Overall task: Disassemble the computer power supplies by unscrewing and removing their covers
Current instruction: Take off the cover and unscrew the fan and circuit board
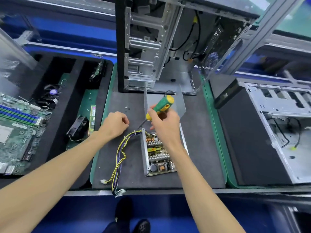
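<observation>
Head view: PSU open, cover off

Right hand [165,121] grips the screwdriver [159,107], tip pointing down-left toward the left hand [115,124], which is loosely curled; can't tell if it pinches a screw. PSU [158,153] lies under the right wrist, board exposed. Cover [180,102] stands just beyond the right hand. Advice: park screws with the loose ones [127,108], keep the tip off the wires [120,153].

Head view: I'm looking steeply down from above my own arms.
Facing: toward the worktop's [193,165] far edge.
Nearness: close, my forearms fill the lower frame.
Spread: wide-angle, from the far edge to my shoes [133,219].
Shared: single view only.
</observation>
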Demonstrator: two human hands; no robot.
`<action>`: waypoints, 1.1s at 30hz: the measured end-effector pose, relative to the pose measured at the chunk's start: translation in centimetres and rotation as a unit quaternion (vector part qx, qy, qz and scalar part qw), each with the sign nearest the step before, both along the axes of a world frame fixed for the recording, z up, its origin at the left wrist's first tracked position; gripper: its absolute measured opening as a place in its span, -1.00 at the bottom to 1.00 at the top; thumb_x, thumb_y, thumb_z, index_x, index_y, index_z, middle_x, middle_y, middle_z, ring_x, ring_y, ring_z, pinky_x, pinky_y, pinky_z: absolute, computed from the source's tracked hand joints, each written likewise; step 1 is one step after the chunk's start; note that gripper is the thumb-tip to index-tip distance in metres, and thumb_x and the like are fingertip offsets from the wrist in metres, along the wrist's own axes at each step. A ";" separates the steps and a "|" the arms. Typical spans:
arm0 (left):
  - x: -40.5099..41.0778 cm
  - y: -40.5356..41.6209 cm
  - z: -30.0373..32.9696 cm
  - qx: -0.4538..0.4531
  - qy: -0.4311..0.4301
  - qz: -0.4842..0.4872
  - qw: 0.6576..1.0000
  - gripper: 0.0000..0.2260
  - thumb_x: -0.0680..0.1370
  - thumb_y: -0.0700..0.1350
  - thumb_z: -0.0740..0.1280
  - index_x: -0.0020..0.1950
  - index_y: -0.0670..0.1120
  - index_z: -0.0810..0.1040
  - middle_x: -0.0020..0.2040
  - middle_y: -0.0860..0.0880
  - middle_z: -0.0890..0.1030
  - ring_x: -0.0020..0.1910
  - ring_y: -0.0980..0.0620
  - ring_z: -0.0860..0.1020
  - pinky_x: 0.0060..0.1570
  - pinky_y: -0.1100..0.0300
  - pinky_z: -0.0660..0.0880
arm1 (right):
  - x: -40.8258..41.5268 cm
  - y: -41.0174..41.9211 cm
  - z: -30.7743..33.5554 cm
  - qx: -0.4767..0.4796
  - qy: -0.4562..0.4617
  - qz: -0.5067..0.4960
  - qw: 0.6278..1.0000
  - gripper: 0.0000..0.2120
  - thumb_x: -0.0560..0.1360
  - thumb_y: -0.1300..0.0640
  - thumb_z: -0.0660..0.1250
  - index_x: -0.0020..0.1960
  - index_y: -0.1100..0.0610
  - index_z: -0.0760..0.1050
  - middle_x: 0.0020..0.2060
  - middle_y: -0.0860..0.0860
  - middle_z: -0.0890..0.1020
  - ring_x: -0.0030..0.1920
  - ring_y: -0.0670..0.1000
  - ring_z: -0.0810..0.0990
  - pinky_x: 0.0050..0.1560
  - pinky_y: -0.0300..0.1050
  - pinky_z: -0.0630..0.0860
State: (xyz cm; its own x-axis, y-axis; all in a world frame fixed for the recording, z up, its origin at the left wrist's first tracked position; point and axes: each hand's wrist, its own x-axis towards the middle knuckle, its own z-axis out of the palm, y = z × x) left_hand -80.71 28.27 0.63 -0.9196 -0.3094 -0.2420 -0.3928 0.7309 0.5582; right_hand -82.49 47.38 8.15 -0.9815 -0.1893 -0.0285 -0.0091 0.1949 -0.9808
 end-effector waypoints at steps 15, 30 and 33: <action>6.5 8.2 3.3 0.109 0.039 0.078 0.990 -0.68 0.52 0.19 0.39 0.19 0.07 0.49 -0.26 0.12 0.64 -0.10 0.14 0.58 -0.07 0.13 0.49 | 3.8 7.9 1.0 -0.134 0.007 0.079 0.988 -0.69 0.53 -0.08 0.39 -0.05 0.20 0.57 -0.31 0.13 0.66 -0.47 0.18 0.63 -0.46 -0.09 0.56; 14.0 13.8 -0.4 0.358 0.064 0.220 0.905 -0.44 0.47 0.36 0.33 -0.13 -0.18 0.59 -0.08 0.00 0.43 -0.10 0.09 0.58 -0.14 0.25 0.64 | 7.8 11.5 -4.3 -0.081 0.051 0.150 0.984 -0.92 0.52 -0.11 0.42 -0.07 -0.13 0.59 -0.30 0.06 0.69 -0.42 0.11 0.67 -0.34 0.03 0.65; 14.1 14.3 -0.2 0.348 0.083 0.240 0.902 -0.41 0.51 0.30 0.35 -0.11 -0.28 0.62 -0.09 0.06 0.66 -0.06 0.33 0.64 -0.18 0.30 0.62 | 7.8 11.1 -5.9 -0.028 0.060 0.177 0.982 -0.90 0.55 -0.15 0.40 -0.03 -0.14 0.56 -0.26 0.01 0.71 -0.35 0.11 0.70 -0.23 0.21 0.68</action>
